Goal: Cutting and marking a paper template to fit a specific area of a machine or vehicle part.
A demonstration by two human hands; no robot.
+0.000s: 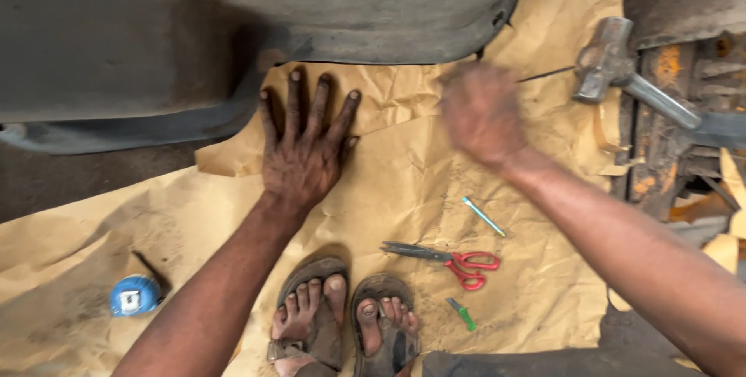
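Note:
My left hand (303,140) lies flat with fingers spread on crumpled brown paper (404,190), its fingertips at the edge of a large dark grey sheet (233,27). My right hand (482,113) hovers over the paper to the right, blurred by motion; it seems to hold nothing. Near my feet lie red-handled scissors (447,259), a thin blue-green pen (484,216) and a small green-tipped tool (461,313).
A steel hammer (614,62) rests at the upper right beside a rusty orange metal part (660,136). A blue tape measure (134,295) sits at the lower left. My sandalled feet (342,319) stand on the paper's near edge.

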